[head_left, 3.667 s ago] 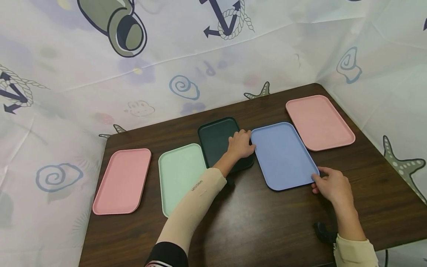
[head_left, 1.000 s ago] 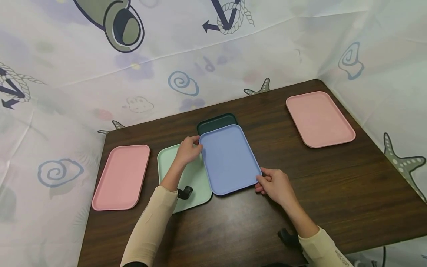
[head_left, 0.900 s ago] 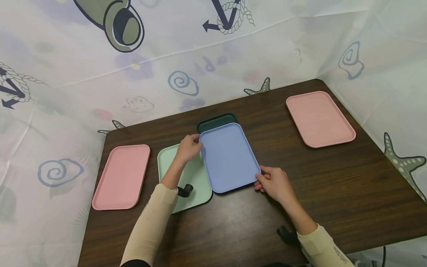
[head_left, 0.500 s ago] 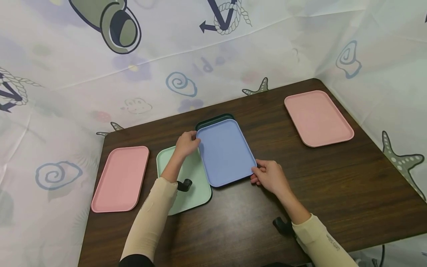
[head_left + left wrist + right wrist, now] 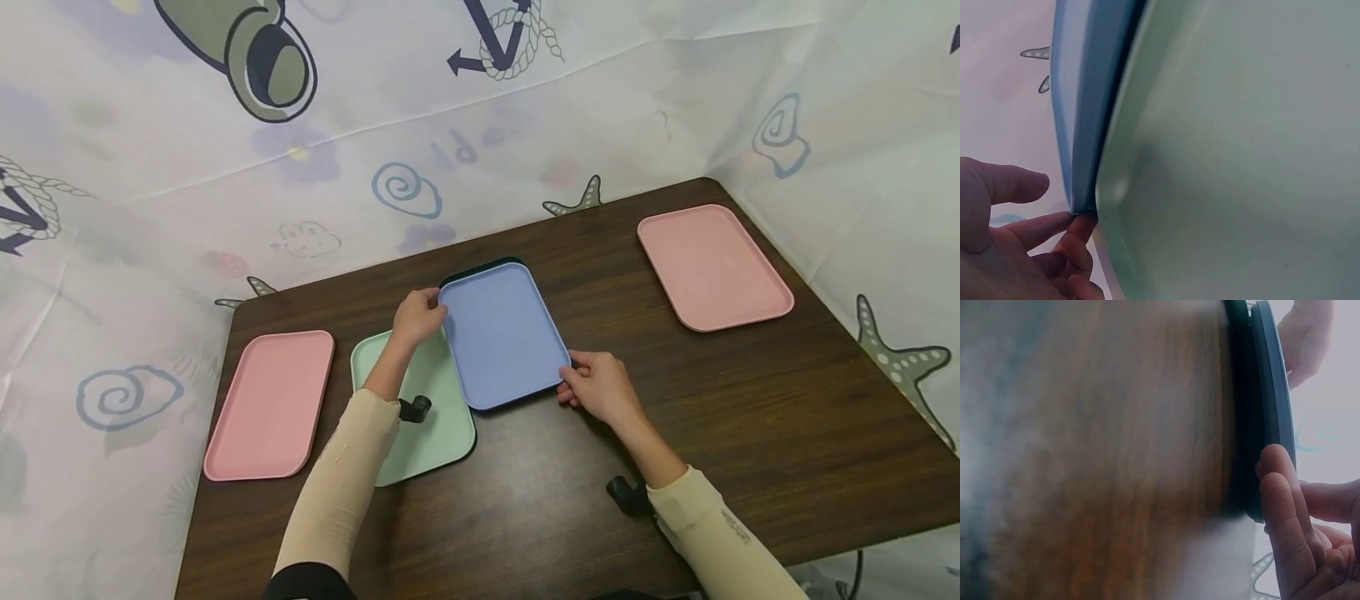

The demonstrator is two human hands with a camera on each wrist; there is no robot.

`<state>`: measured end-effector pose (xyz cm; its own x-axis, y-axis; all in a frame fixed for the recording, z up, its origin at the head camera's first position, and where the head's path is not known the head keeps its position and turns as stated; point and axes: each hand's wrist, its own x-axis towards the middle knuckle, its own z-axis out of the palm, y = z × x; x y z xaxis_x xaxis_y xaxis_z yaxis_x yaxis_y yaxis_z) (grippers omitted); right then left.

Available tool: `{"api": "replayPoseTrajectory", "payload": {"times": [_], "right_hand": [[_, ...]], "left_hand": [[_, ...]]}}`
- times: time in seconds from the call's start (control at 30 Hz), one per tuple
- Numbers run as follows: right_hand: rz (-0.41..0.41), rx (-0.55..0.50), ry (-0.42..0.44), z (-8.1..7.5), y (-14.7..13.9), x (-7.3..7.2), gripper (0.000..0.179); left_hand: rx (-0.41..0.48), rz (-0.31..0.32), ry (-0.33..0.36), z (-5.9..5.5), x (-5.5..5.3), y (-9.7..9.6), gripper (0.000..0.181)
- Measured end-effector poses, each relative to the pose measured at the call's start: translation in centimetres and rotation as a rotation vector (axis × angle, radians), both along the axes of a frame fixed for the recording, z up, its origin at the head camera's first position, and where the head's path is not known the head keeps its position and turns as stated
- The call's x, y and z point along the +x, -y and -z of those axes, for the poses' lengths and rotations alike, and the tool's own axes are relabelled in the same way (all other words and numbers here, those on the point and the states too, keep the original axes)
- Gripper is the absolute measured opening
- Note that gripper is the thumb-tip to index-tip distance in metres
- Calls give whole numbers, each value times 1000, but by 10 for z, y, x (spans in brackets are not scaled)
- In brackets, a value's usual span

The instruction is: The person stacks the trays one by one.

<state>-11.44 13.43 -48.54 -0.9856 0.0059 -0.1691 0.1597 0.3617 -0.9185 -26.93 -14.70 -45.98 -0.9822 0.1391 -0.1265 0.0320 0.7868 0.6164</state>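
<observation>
Pinching the near right corner of the blue tray (image 5: pixel 504 337), the right hand (image 5: pixel 600 387) has thumb and fingers closed on the rim; at the far left corner, the left hand (image 5: pixel 418 317) holds on more loosely, fingers bent round the edge. And the blue tray sits over a dark tray (image 5: pixel 472 271), just a thin strip peeping out behind! Mint-green tray (image 5: pixel 435 417) right beside it, under the left forearm. Pink trays well apart: one left (image 5: pixel 270 406), one right (image 5: pixel 716 267), all on the brown table (image 5: pixel 750 417).

Forearms (image 5: pixel 341 475) extended, left grip (image 5: pixel 417 318) and right grip (image 5: pixel 597 386) both hold on, the left farther forward.
</observation>
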Motion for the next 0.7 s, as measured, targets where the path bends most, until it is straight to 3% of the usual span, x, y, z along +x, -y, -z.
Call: {"api": "replayPoseTrajectory", "payload": {"times": [0.53, 0.7], "right_hand": [[21, -4, 7, 2, 3, -13, 46], [11, 6, -1, 2, 5, -18, 47]], "left_hand": [[27, -8, 3, 7, -5, 1, 54], [37, -36, 2, 6, -6, 1, 54]]}}
